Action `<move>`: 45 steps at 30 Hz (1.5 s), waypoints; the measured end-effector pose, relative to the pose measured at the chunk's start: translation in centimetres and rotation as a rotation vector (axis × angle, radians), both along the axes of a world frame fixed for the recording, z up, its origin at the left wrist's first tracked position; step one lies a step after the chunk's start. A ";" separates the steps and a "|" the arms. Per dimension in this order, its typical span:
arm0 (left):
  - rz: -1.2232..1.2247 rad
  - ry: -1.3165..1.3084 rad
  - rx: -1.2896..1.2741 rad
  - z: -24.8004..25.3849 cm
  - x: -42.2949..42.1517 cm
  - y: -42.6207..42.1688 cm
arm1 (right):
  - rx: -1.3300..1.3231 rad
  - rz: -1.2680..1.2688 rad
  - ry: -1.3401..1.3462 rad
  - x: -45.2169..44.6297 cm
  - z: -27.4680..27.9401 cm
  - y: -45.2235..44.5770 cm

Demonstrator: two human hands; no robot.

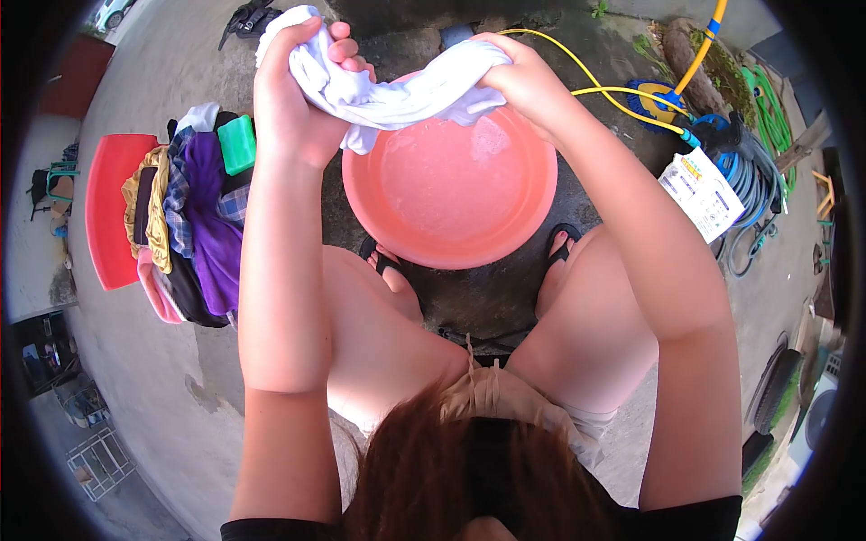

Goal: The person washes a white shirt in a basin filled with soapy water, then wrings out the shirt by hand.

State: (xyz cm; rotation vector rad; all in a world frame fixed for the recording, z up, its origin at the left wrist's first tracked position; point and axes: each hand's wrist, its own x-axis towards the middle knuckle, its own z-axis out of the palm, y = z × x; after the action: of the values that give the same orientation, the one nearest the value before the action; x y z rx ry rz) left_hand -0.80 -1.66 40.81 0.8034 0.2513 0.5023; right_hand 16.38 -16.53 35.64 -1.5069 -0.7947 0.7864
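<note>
A white cloth [410, 97], bunched and slightly twisted, stretches between my two hands above a pink basin [451, 257]. On the left, my left hand [302, 90] is closed around one end, with part of the cloth bulging over the thumb. The other end is gripped by my right hand [523, 79], its fingers partly hidden behind the wrist and the cloth. A loose fold hangs down near the basin's left rim. Inside the basin is shallow water with some foam. What kind of garment or towel the cloth is, I cannot tell.
At left, a red stool or tub [113, 212] stands by piled clothes [212, 243], topped by a green soap-like block [236, 144]. A yellow hose [586, 72], a white printed packet [702, 194] and coiled blue hose [762, 180] lie at right. My sandalled feet flank the basin.
</note>
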 end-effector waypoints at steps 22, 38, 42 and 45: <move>0.056 0.081 -0.283 -3.3 4.3 -5.8 | 0.349 0.011 -0.319 -3.3 2.5 -0.3; 0.350 0.088 -0.150 -3.5 3.3 -0.1 | 0.068 0.224 -0.431 -2.7 2.1 -2.0; 0.373 0.123 -0.241 -3.1 3.5 -1.3 | -0.008 0.099 -0.834 -5.4 2.3 -2.0; 0.376 0.117 -0.225 -2.6 3.8 -3.6 | -0.103 -0.037 -0.942 -5.8 1.4 -1.2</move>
State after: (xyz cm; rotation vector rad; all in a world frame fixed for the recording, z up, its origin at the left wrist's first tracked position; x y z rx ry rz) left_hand 3.02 -5.23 38.20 0.5664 0.5640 0.7660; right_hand 10.63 -17.75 37.00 -1.9854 -1.4120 0.0352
